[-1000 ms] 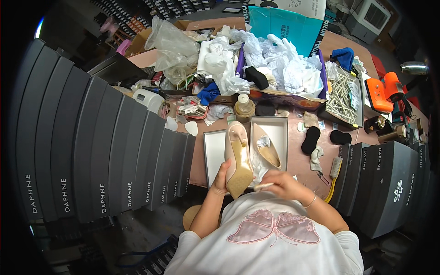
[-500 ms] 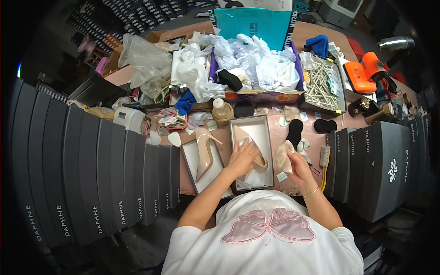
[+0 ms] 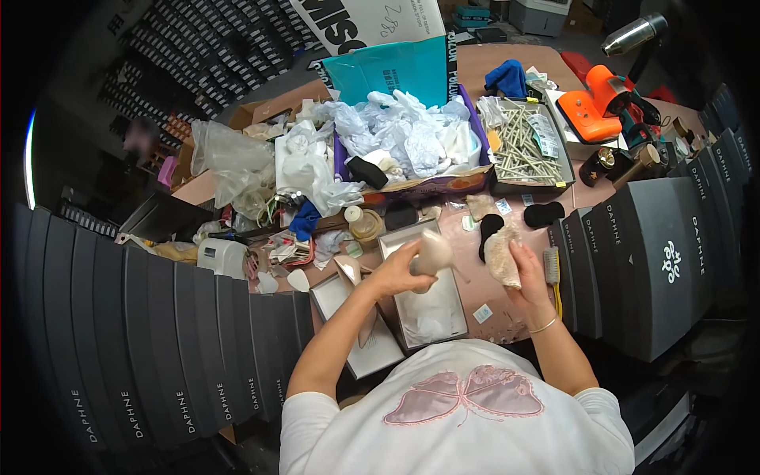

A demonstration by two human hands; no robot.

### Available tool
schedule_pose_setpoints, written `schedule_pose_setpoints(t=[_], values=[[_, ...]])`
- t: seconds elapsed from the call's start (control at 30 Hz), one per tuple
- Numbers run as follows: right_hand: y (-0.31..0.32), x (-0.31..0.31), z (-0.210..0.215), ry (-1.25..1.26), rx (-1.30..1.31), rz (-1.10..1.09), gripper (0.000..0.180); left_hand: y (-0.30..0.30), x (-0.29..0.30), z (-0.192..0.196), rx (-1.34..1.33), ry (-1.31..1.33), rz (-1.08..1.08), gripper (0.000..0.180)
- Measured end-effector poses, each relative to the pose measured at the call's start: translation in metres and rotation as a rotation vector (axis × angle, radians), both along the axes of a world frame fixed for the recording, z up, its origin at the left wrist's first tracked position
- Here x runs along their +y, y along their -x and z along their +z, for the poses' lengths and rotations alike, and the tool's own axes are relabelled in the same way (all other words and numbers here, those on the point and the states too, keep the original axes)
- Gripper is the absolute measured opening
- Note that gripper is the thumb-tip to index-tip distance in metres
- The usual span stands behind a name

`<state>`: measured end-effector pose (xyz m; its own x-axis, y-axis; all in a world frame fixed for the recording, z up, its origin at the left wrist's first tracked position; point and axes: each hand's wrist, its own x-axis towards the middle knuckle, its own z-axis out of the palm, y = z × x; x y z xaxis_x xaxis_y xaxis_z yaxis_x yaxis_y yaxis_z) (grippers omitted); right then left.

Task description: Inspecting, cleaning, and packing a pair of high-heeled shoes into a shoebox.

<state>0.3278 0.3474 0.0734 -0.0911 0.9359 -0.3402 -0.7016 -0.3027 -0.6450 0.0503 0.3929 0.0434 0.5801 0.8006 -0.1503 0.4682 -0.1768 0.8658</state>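
- What has just changed: half a second ago the left hand (image 3: 398, 275) was down in the shoe box (image 3: 436, 340); now it holds a pale high-heeled shoe (image 3: 433, 253) up above it. The shoe is blurred, with its thin heel toward the right hand (image 3: 529, 273).
- What that means for the work: the shoe and the beige cloth (image 3: 502, 257) are now up at once, near each other but apart, where a moment ago only the cloth was raised.
- Left hand: fingers curled around the shoe, nearly closed on it (the exact grip is lost in the blur).
- Right hand: partly closed, thumb and fingers pinching the cloth's edge; the cloth hangs over part of a black pad (image 3: 489, 227).
- Shoe box: open on the surface (image 3: 475, 299), white crumpled paper (image 3: 431, 317) inside and no shoe visible in it now.
- Box lid (image 3: 378, 360): just left of the box, pale inside up; the matching shoe (image 3: 348, 273) lies in it, partly hidden by the left forearm.
- Farther containers: a purple-sided box (image 3: 431, 188) heaped with crumpled white wrapping (image 3: 404, 134); beside it a dark tray (image 3: 533, 188) full of pale sticks (image 3: 522, 150).
- Behind the shoe box: a clear bottle (image 3: 365, 227) with yellowish contents.
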Motion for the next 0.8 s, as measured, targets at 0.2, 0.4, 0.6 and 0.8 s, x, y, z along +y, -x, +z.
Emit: schedule_pose_setpoints(t=[0.2,0.4,0.6,0.8], values=[[0.008,-0.009,0.015,-0.19,-0.286,-0.01,0.021,-0.027,-0.03,0.047,-1.334,0.795,0.567,0.062],[0.023,-0.033,0.028,-0.51,-0.884,0.104,0.014,-0.041,-0.073,0.03,-1.466,1.041,0.836,0.067],[0.044,-0.071,0.05,-1.297,-1.132,0.543,0.028,-0.053,-0.111,0.008,-1.426,1.123,0.949,0.07],[0.086,-0.035,-0.002,-1.123,-1.423,0.579,0.013,-0.081,-0.146,0.014,-1.296,1.242,1.079,0.068]])
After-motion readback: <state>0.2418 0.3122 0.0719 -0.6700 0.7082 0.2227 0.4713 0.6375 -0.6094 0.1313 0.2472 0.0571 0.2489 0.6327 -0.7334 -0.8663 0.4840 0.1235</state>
